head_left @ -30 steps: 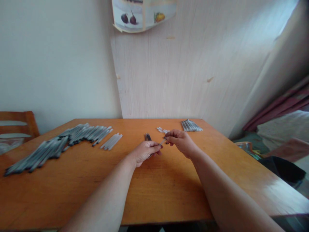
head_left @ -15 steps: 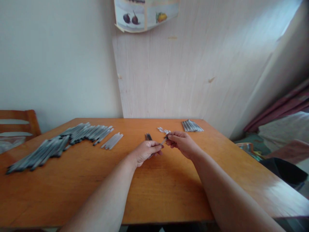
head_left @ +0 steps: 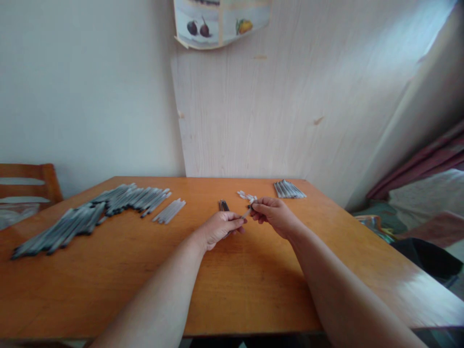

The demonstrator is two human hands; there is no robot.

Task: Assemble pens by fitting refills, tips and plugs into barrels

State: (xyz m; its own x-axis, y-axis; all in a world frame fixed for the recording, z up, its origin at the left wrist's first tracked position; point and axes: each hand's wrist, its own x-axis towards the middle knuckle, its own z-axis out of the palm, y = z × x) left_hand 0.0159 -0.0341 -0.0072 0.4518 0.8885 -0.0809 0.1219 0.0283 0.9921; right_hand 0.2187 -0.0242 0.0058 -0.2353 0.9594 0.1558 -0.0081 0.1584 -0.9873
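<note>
Between my two hands, above the middle of the table, is a slim translucent pen (head_left: 247, 213). My left hand (head_left: 223, 228) is closed around its near part, thumb on top. My right hand (head_left: 268, 211) pinches the dark far end with thumb and fingertips, which hide most of that tip. Just behind my left hand lie several dark, thin sticks (head_left: 224, 206), partly covered by it. Small white pieces (head_left: 246, 195), possibly caps, are scattered beyond my right fingertips.
Many translucent pens with black ends (head_left: 78, 227) are spread over the table's left side. Beside them lies a row of clear white tubes (head_left: 169, 211). A neat row of pens (head_left: 289, 189) rests at the back right. A wooden chair (head_left: 50, 183) stands at left, a black container (head_left: 427, 258) at right.
The view has shifted very slightly. Both hands keep the same hold on the pen, with hardly any visible movement.
</note>
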